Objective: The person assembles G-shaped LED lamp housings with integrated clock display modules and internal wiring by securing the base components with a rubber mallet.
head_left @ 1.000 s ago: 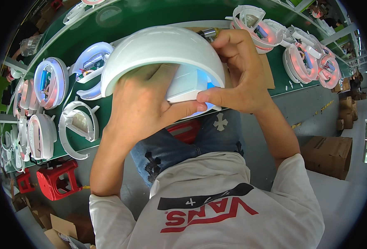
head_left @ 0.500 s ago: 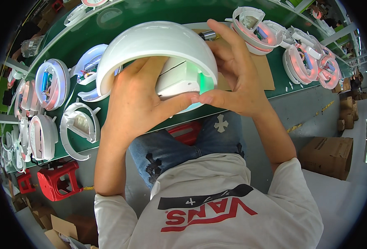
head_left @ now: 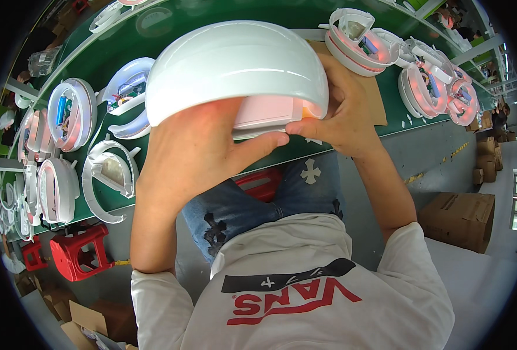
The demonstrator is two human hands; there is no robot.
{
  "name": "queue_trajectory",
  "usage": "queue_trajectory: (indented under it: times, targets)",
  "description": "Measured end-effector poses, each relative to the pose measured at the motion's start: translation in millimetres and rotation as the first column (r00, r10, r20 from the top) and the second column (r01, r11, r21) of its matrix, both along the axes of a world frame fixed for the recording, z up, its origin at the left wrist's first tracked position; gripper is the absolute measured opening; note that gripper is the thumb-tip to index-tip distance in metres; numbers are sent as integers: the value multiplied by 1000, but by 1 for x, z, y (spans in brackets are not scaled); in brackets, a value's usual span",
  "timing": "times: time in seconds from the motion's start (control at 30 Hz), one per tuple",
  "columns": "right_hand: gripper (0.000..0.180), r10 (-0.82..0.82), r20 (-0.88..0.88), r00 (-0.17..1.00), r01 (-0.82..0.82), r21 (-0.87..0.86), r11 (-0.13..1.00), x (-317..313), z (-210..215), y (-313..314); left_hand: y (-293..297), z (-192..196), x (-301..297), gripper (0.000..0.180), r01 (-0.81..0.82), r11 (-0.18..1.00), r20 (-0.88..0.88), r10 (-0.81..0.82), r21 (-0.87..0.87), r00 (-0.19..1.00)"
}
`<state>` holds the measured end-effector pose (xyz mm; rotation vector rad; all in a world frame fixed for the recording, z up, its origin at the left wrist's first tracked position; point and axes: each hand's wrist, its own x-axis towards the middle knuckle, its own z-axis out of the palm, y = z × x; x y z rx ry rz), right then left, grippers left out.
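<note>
Between my hands is a glossy white dome-shaped lamp housing (head_left: 235,61), tilted so that its open side faces me. Inside it sits a flat pale inner piece (head_left: 270,112), lit pink, with an orange glow near its right end. My left hand (head_left: 197,143) reaches under the rim, its fingers hidden inside the shell and its thumb along the lower edge. On the other side my right hand (head_left: 346,111) grips the right end, fingers behind the shell and thumb against the inner piece's edge. The two thumb tips nearly meet.
The green table (head_left: 381,87) carries a cardboard sheet (head_left: 375,108). At left lie round white housings with wiring (head_left: 71,116) and a loose white ring part (head_left: 109,181); at right, several housings glow red (head_left: 425,90). Red stools (head_left: 80,254) and a cardboard box (head_left: 457,219) stand on the floor.
The dome has tipped further and shifted slightly right; its inner light went from green to pink-orange. My right fingers moved down behind the shell, and a metal cylindrical thing near them is now hidden.
</note>
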<state>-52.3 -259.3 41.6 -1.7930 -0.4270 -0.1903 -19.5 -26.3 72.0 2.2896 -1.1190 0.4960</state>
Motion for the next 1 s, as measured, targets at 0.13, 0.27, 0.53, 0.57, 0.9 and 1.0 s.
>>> queue_trajectory:
  times: [0.13, 0.27, 0.53, 0.57, 0.9, 1.0]
  targets:
    - [85, -38, 10, 999, 36, 145, 989, 1, -9, -2, 8, -3, 7, 60, -26, 997, -102, 18, -70, 995]
    - [87, -46, 180, 983, 34, 67, 997, 2, -8, -3, 16, -31, 20, 51, 33, 989, 42, -27, -142, 999]
    - [42, 141, 877, 459, 342, -322, 883, -5, -11, 4, 36, -80, 12, 55, -532, 321, -610, -560, -783, 560]
    - [38, 189, 894, 407, 397, -359, 845, -8, -14, 3, 48, -85, 11, 67, -489, 237, -426, -846, -840, 321]
    - [38, 384, 858, 340, 400, -502, 767, -20, -46, 3, 41, -32, 11, 68, -184, 762, -767, -542, -621, 344]
    - [30, 536, 695, 479, 278, -700, 658, -25, -17, 9, 47, -22, 0, 63, -288, 723, -759, -488, -628, 430]
